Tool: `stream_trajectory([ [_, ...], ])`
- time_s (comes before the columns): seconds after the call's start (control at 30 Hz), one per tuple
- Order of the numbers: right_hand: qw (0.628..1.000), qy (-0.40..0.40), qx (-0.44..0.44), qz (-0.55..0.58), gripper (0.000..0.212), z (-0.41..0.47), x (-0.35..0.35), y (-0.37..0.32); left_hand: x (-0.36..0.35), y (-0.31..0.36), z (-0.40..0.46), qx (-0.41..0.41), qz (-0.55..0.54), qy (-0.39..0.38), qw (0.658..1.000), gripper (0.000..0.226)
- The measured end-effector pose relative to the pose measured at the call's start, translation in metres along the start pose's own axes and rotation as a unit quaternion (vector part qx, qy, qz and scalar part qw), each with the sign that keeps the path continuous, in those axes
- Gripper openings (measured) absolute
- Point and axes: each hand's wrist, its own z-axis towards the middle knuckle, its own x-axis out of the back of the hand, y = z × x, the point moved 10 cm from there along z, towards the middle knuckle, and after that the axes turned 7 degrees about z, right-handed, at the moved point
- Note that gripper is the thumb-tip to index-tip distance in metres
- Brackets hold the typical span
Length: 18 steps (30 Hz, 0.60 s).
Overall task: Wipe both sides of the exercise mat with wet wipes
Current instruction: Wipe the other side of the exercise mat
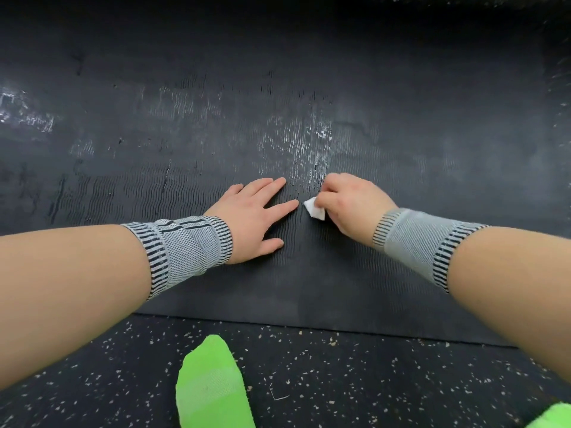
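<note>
head view, close above mat (309, 288)

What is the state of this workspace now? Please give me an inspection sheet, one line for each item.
Surface: dark ribbed exercise mat lies flat on a black speckled floor; shiny streaks on the mat beyond the hands.
Job's things: small white wet wipe, bunched up, on the mat.
Clutter: nothing seen.
Grippers: left hand rests flat on the mat, fingers spread; right hand grips the wipe. Grey wrist supports on both wrists.
Cables: nothing seen.
Surroundings: two green socks on the floor at the mat's near edge; far side too dark to tell.
</note>
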Motion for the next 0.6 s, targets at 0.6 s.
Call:
stream_trajectory([
  [0.6,1.0,-0.012,0.015,0.012,0.023,-0.026,-0.008,-0.015,0.022,-0.013,0.019,0.013,-0.034,0.066,0.997,0.061],
])
